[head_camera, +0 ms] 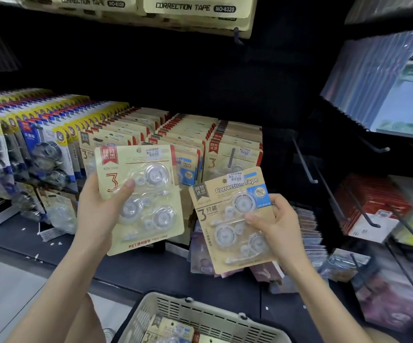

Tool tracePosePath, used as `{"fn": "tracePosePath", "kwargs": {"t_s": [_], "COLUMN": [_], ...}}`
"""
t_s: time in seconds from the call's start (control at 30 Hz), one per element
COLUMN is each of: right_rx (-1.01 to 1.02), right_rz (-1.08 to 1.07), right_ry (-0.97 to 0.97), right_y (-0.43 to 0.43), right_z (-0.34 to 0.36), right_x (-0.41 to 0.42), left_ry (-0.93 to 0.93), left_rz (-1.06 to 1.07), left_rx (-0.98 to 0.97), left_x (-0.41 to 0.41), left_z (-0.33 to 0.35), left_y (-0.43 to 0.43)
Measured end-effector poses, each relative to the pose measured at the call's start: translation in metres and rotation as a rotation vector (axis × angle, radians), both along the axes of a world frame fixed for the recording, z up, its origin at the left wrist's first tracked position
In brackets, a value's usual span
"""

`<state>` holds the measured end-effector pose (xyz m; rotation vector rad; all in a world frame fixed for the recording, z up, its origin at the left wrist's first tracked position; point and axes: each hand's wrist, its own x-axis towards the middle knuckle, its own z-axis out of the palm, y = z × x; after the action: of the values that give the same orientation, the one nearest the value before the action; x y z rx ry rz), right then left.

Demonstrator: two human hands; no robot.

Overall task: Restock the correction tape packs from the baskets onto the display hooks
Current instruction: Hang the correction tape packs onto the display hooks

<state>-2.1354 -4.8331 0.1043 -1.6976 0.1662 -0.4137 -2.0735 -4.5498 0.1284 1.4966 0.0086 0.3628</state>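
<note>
Head view: left hand (101,214) grips a beige card pack of three clear correction tapes with red banner (148,201), thumb pressed across its front. Right hand (281,229) pinches a similar pack with blue label (230,219) by its right edge (tilted). Crowded rows of hung beige packs (190,134) stand right behind both; black metal hooks (304,164) jut out at right. At the bottom edge, a cream slotted plastic basket (200,311) holds another pack (168,330).

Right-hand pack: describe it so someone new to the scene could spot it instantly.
In front of the dark display wall, above the slotted basket, two hands each hold a beige card. The right hand grips the lower, tilted pack. Unlike the red-banner pack in the left hand, it shows a blue corner and white "Correction Tape" lettering.
</note>
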Motion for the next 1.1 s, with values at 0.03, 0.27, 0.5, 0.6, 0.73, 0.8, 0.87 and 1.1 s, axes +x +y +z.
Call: {"fn": "tracePosePath", "kwargs": {"t_s": [0.03,0.27,0.5,0.6,0.73,0.8,0.87,1.1], "right_rx": [-0.01,-0.018,-0.02,-0.015,0.002,-0.001,-0.004,0.019], "right_rz": [-0.01,-0.063,-0.081,-0.094,-0.109,-0.109,-0.114,-0.149], "right_ry": [-0.01,-0.056,-0.066,-0.079,-0.096,-0.102,-0.104,-0.087], "right_y": [0.0,0.003,0.003,0.005,0.004,0.003,0.002,0.009], "right_z": [0.0,0.005,0.0,-0.003,-0.006,-0.006,-0.008,-0.012], "right_x": [0.001,0.01,0.016,0.016,0.017,0.019,0.022,0.03], "left_ry": [-0.008,-0.009,-0.007,-0.008,-0.01,-0.01,-0.011,-0.017], "left_rz": [0.009,0.042,0.042,0.046,0.039,0.04,0.039,0.026], "left_rx": [0.009,0.048,0.033,0.029,0.036,0.035,0.037,0.026], "left_x": [0.001,0.005,0.007,0.008,0.008,0.009,0.01,0.014], "left_z": [0.0,-0.005,-0.006,-0.006,-0.007,-0.008,-0.009,-0.009], "left_y": [0.0,0.005,0.006,0.004,0.003,0.004,0.004,0.003]}}
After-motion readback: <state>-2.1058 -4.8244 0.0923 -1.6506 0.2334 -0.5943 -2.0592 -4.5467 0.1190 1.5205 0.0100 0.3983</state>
